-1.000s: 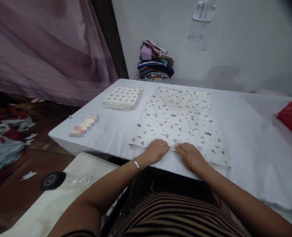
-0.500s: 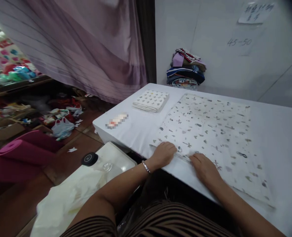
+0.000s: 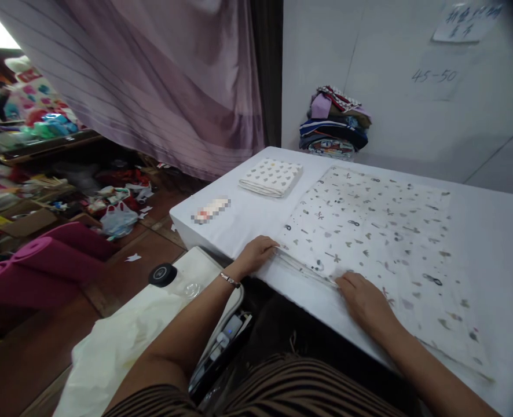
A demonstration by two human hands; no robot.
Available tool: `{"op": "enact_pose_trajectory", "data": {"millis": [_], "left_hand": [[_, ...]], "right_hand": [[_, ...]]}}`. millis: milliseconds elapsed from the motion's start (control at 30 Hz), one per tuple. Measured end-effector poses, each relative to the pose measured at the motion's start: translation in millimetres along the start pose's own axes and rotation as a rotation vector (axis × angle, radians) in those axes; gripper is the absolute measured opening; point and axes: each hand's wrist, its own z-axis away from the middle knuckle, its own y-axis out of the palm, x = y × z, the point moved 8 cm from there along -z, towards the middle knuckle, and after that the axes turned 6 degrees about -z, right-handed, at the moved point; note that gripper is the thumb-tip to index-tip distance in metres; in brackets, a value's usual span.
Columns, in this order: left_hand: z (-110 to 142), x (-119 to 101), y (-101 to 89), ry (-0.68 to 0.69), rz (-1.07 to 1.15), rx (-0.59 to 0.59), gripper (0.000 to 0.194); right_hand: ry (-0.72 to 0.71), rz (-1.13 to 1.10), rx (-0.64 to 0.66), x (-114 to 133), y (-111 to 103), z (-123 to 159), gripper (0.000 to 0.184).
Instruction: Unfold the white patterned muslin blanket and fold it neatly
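Note:
A white cloth (image 3: 369,231) printed with small grey and brown motifs lies spread on the white-covered table (image 3: 499,243). Its near edge looks layered and slightly raised. My left hand (image 3: 259,253), with a bracelet at the wrist, pinches the near left corner of this cloth. Farther right, my right hand (image 3: 363,295) has its fingers closed on the near edge, around the middle of that side. Beyond my left hand sits a folded cloth (image 3: 271,177) with a heart-like print. A small blurred item (image 3: 211,211) lies by the table's left edge.
A stack of folded clothes (image 3: 334,124) stands behind the table against the wall. To my left is a lower white surface (image 3: 204,266) with a black round lid (image 3: 162,274) and pale fabric (image 3: 113,347). Pink rolls (image 3: 35,260) and bags cover the floor. A curtain (image 3: 187,75) hangs behind.
My left hand has slid left along the cloth's near edge to its corner. My right hand stays at about the same place on the edge. The view has shifted slightly.

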Motion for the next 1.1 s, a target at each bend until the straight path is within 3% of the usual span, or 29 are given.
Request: {"op": "enact_pose_trajectory", "data": {"millis": [200,267,433,800,967,1100], "left_hand": [[0,11,-0.8,-0.178,0.049,-0.075,0.012],[2,10,-2.2,-0.180,0.093,-0.107,0.011],[8,-1,-4.7,-0.049,0.039,-0.111,0.019],[9,-26,4.0,0.176,-0.572,0.135,0.020],[1,-36,3.7,0.276,-0.662,0.215,0.014],[0,-33,1.6,0.284,-0.668,0.201,0.013]], "right_hand": [[0.000,0.003,-0.011,0,0,0,0.032],[-0.002,0.003,-0.021,-1,1,0,0.032],[-0.006,-0.019,-0.043,-3,1,2,0.033],[0.013,-0.048,-0.031,-3,-1,0,0.034],[0.058,-0.135,-0.023,-9,-5,0,0.032],[0.148,-0.306,0.027,-23,-3,-1,0.029]]}}
